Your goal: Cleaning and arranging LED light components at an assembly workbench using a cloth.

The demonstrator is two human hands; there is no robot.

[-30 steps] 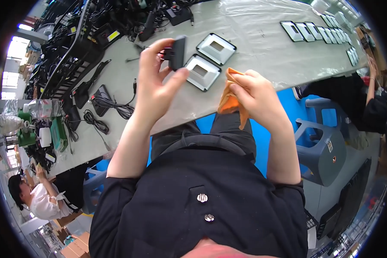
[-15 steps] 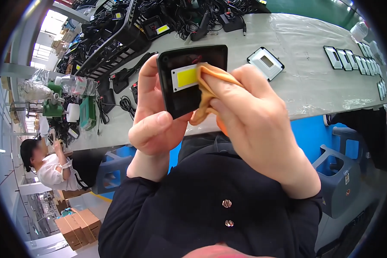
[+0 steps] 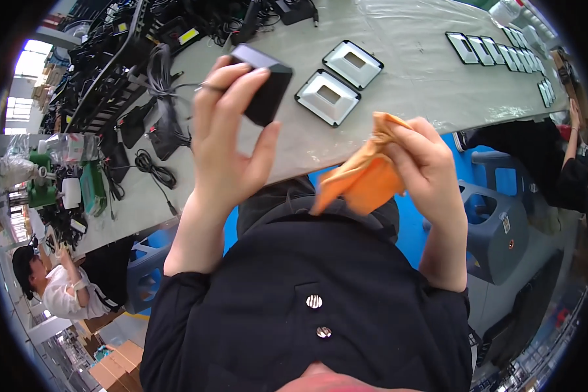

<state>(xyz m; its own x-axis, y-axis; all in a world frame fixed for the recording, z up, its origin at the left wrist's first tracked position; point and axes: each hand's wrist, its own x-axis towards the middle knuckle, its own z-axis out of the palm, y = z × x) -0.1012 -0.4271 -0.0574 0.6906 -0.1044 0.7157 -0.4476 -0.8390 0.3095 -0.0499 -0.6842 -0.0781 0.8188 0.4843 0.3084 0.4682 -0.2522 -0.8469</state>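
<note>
My left hand [image 3: 225,134] grips a small black floodlight housing [image 3: 272,93] above the table. The housing is tilted so its dark outer side shows, and the yellow light panel is hidden. Beside that wrist is a looped bundle of grey cable [image 3: 165,85]; whether it joins the housing I cannot tell. In front of my body, my right hand [image 3: 431,166] pinches an orange cloth [image 3: 372,179], which hangs loose and slightly blurred, apart from the housing. Between the hands, farther back, two white lamp frames with black edges [image 3: 327,97] lie on the table.
A black plastic crate [image 3: 104,108] full of lamps and cables stands at the far left. Coiled black cable [image 3: 153,171] and a green hand press [image 3: 42,186] are nearer left. Rows of similar frames [image 3: 483,50] lie far right. Another person [image 3: 59,281] sits at left; stools [image 3: 496,228] stand right.
My left hand has lifted away and turned the housing, so its yellow panel no longer shows. My right hand has drawn the cloth off it, to the right and down. A second white frame shows.
</note>
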